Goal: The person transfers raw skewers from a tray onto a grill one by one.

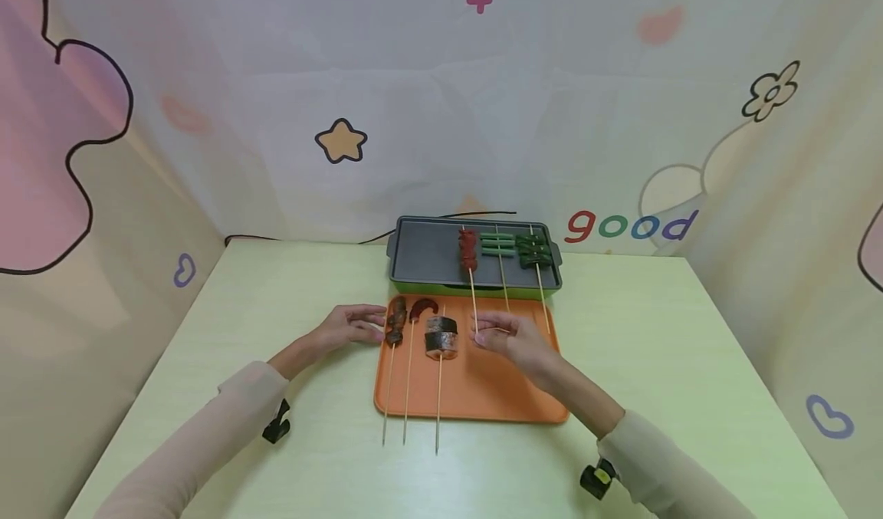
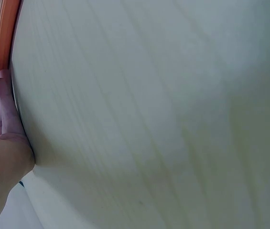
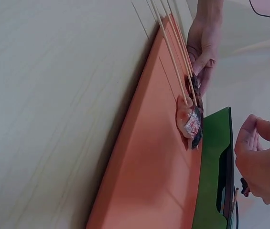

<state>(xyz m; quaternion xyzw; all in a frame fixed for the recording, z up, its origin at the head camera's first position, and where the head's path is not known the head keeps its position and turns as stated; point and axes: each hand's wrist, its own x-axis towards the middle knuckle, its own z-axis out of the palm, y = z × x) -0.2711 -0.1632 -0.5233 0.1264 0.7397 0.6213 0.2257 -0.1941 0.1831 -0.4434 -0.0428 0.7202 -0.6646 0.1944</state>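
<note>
A skewer of red pieces [image 1: 467, 249] lies over the front of the dark grill pan [image 1: 428, 251]. My right hand [image 1: 517, 343] pinches the lower end of its stick between thumb and fingers, above the orange tray [image 1: 497, 396]. At the tray's left edge, my left hand [image 1: 352, 325] touches the rim with fairly straight fingers; the left wrist view shows the same hand [image 2: 5, 119] against the orange side. Nearest to it on the tray is a skewer of brown chunks [image 1: 395, 323], then a dark red curled piece [image 1: 423, 308] and a black-banded roll [image 1: 441, 339], each on a stick.
On the pan's right side lie a skewer of green stalks [image 1: 498, 244] and one of dark green folded pieces [image 1: 534, 251], their sticks reaching over the tray. Three sticks overhang the tray's front. A black cable [image 1: 375, 238] runs behind, along the patterned backdrop [image 1: 428, 151].
</note>
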